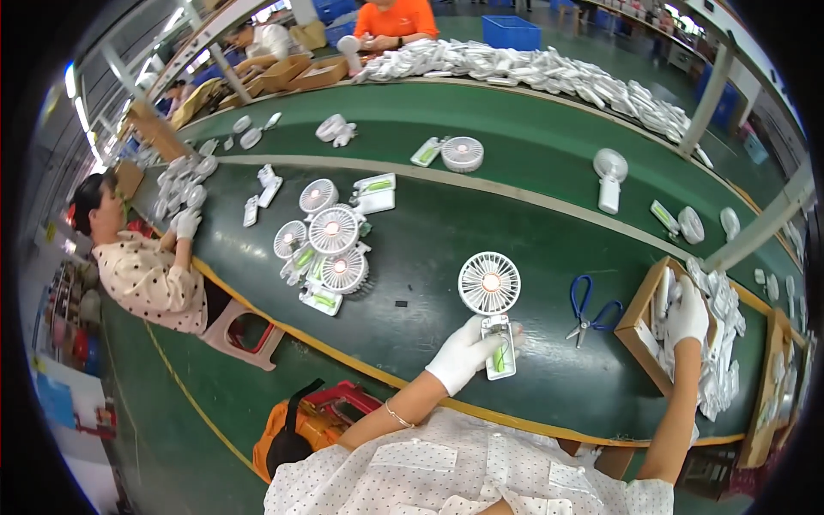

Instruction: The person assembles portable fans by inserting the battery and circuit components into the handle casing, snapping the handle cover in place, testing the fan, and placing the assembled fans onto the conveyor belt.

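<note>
My gloved left hand (468, 354) is closed round the handle of a white handheld fan (489, 283), just above the near edge of the green table. The fan's handle lies opened, with a green part showing inside, and its round grille points away from me. At the right, my gloved right hand (688, 313) reaches into a cardboard box (639, 330) of white plastic pieces. Its fingers are down among the pieces, and what they touch is hidden. Blue-handled scissors (585, 311) lie between the fan and the box.
Several white fans (333, 230) with opened handles are piled left of centre. White casings (721, 378) heap beside the box. A green conveyor belt (532, 150) carries more fan parts past the table. A co-worker (146, 270) sits at the left; another in orange (395, 21) is across.
</note>
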Demonstrator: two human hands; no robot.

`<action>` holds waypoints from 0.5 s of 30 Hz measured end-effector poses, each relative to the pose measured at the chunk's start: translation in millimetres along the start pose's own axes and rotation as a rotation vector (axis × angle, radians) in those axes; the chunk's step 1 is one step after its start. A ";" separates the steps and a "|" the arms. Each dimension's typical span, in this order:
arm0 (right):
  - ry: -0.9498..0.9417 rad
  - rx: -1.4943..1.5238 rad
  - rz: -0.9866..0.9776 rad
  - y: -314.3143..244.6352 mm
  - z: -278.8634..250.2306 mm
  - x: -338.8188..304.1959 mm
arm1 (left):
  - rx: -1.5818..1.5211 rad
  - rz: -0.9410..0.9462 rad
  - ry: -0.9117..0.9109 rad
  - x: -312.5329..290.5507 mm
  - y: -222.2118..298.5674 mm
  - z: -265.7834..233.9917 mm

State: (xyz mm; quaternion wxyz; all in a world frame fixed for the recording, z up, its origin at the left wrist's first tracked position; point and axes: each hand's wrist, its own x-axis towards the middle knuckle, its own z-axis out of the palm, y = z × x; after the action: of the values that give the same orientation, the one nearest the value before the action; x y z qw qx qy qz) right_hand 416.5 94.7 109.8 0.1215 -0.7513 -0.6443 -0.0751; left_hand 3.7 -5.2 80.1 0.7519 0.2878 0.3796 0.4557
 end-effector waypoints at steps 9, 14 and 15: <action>-0.175 -0.106 -0.045 -18.7 -9.1 10.4 | 0.036 0.128 0.108 -3.7 2.5 -14.1; -0.205 -0.165 -0.013 0.4 2.6 16.3 | 0.027 0.129 0.113 -7.0 -2.7 -10.2; -0.090 -0.118 -0.059 3.6 2.3 10.9 | 0.023 0.129 0.113 -8.7 -3.0 -9.9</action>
State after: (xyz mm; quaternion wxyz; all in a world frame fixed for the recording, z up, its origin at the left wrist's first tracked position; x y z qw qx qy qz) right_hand 421.6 105.2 110.2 0.0455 -0.7403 -0.6656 -0.0827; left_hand -5.8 -13.4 75.1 0.6950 0.2941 0.4075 0.5142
